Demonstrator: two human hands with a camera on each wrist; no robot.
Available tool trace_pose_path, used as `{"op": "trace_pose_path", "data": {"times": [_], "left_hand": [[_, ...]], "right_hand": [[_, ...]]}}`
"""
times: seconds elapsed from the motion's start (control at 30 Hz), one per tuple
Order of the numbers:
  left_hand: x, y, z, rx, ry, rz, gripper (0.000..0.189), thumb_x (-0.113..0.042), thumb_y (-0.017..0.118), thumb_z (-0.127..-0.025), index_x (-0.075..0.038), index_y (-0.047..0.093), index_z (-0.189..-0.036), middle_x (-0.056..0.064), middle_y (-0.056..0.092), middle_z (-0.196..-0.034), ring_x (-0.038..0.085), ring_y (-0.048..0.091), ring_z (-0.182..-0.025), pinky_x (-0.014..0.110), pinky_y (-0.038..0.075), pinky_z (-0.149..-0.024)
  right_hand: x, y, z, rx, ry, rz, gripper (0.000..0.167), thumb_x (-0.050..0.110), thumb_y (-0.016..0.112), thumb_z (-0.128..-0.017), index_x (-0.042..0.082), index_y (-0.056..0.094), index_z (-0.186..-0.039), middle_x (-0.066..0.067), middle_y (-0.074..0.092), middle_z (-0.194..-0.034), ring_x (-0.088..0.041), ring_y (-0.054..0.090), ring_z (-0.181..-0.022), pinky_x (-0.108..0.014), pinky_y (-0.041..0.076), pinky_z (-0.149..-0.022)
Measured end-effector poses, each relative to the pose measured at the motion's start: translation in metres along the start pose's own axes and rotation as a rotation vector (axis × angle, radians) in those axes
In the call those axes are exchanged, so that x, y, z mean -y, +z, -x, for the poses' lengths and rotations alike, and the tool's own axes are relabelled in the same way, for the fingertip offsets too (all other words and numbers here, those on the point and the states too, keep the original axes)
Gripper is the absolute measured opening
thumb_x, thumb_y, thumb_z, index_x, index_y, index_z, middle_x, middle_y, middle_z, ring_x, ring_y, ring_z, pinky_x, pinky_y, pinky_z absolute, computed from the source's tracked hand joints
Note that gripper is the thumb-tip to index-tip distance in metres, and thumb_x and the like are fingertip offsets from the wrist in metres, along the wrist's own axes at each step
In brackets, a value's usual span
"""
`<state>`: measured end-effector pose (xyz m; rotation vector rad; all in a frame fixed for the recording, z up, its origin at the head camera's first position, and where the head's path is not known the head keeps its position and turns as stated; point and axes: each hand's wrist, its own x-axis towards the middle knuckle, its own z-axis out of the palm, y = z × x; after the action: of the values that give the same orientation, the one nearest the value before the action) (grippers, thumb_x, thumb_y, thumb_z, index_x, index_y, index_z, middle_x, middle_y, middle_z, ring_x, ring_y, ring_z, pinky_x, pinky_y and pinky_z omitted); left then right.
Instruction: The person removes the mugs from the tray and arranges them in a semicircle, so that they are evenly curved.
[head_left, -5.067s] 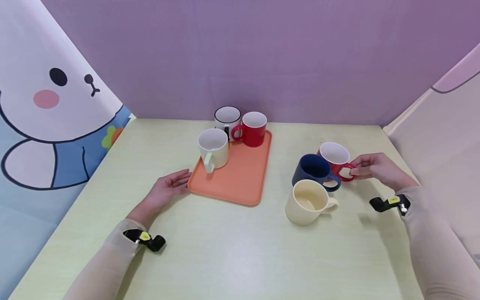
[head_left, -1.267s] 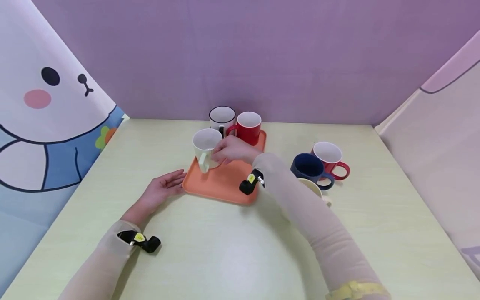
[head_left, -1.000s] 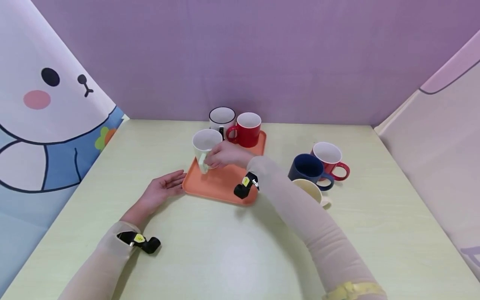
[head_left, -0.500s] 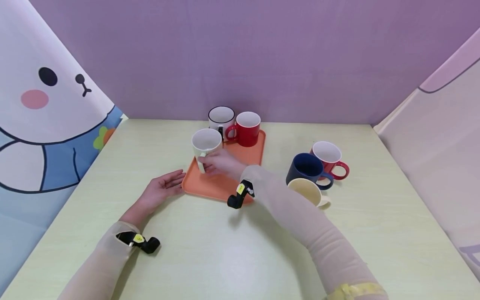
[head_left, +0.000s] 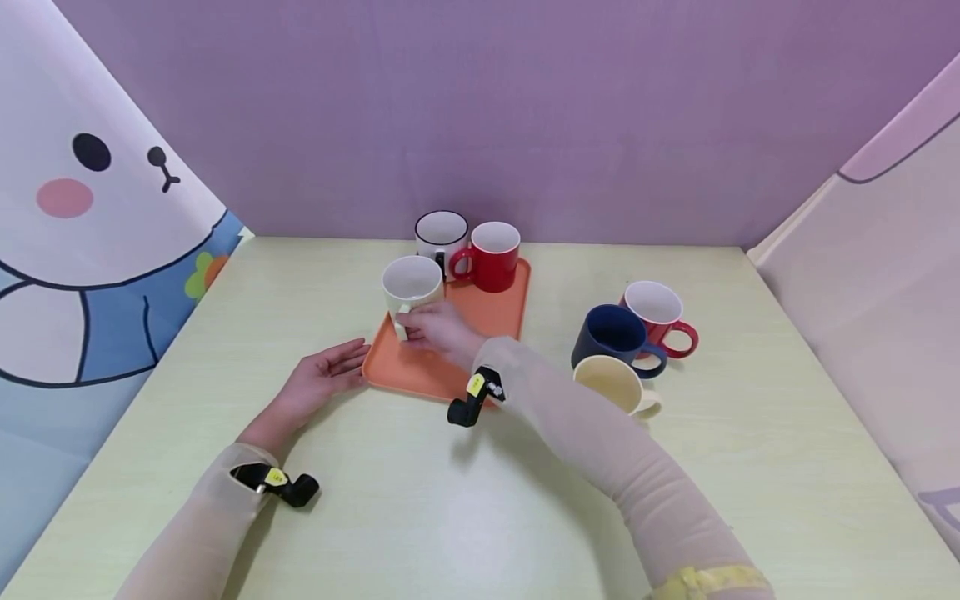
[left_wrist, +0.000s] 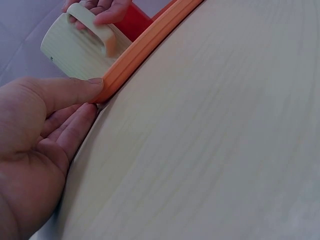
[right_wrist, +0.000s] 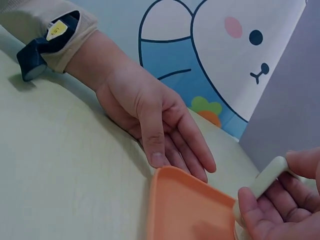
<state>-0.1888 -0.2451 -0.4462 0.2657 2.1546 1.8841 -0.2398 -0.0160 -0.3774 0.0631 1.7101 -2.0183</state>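
Note:
My right hand (head_left: 442, 327) pinches the handle (right_wrist: 267, 180) of a pale ribbed mug (head_left: 408, 287). This mug is upright on the left part of an orange tray (head_left: 427, 379). At the tray's near left corner lies my left hand (head_left: 327, 373), its fingers extended. Its thumb tip meets the corner's rim in the left wrist view. Behind the pale mug, a white mug with a black rim (head_left: 429, 248) and a red mug (head_left: 497, 271) stand side by side at the tray's far end.
Three more mugs form a close group on the table to the right: a red one with white inside (head_left: 654, 302), a navy one (head_left: 592, 342) and a cream one (head_left: 609, 382). My right forearm passes in front of the cream mug. A purple wall (head_left: 480, 125) rises behind the table.
My right hand has left the red mug's handle at the right, come across to the tray and taken the pale mug's handle. My left hand has stayed at the tray's corner.

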Motion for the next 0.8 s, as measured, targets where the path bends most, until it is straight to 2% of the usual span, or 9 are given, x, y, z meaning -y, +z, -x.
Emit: {"op": "trace_pose_path", "data": {"times": [0.2, 0.33, 0.57, 0.67, 0.8], "left_hand": [[-0.001, 0.000, 0.001, -0.004, -0.005, -0.003, 0.064, 0.007, 0.061, -0.095, 0.006, 0.031, -0.152, 0.030, 0.039, -0.149, 0.016, 0.055, -0.126, 0.023, 0.050, -0.098], [-0.001, 0.000, 0.002, -0.003, -0.004, -0.002, 0.065, 0.006, 0.061, -0.094, 0.007, 0.031, -0.152, 0.030, 0.039, -0.149, 0.011, 0.056, -0.123, 0.023, 0.050, -0.097], [0.002, -0.001, 0.000, 0.003, 0.011, 0.022, 0.065, 0.008, 0.061, -0.094, 0.008, 0.031, -0.151, 0.031, 0.039, -0.149, 0.006, 0.058, -0.119, 0.024, 0.051, -0.097], [0.002, -0.001, 0.000, 0.003, 0.009, 0.025, 0.065, 0.008, 0.061, -0.093, 0.007, 0.031, -0.151, 0.032, 0.039, -0.149, 0.006, 0.059, -0.118, 0.024, 0.051, -0.097], [0.002, 0.000, -0.001, 0.001, 0.007, 0.024, 0.065, 0.010, 0.061, -0.093, 0.008, 0.031, -0.151, 0.032, 0.039, -0.149, 0.005, 0.059, -0.117, 0.024, 0.051, -0.096]], "right_hand": [[0.002, 0.001, 0.003, -0.042, 0.006, -0.011, 0.041, 0.007, 0.064, -0.098, -0.004, 0.053, -0.135, -0.017, 0.061, -0.121, -0.026, 0.059, -0.094, -0.041, 0.056, -0.094], [0.004, -0.001, 0.006, -0.029, 0.012, -0.012, 0.043, 0.006, 0.062, -0.098, -0.001, 0.050, -0.138, -0.017, 0.058, -0.128, -0.027, 0.058, -0.096, -0.041, 0.055, -0.096], [0.017, -0.008, 0.015, 0.022, 0.000, -0.003, 0.043, 0.003, 0.058, -0.099, 0.001, 0.046, -0.140, -0.015, 0.055, -0.130, -0.028, 0.055, -0.096, -0.043, 0.052, -0.099], [0.025, -0.012, 0.020, 0.027, -0.025, 0.016, 0.040, 0.002, 0.058, -0.098, -0.003, 0.050, -0.137, -0.018, 0.059, -0.123, -0.028, 0.057, -0.092, -0.041, 0.054, -0.094], [0.035, -0.020, 0.024, 0.010, -0.047, 0.040, 0.032, 0.002, 0.058, -0.097, -0.008, 0.056, -0.127, -0.018, 0.064, -0.104, -0.026, 0.060, -0.078, -0.035, 0.058, -0.080]]}}
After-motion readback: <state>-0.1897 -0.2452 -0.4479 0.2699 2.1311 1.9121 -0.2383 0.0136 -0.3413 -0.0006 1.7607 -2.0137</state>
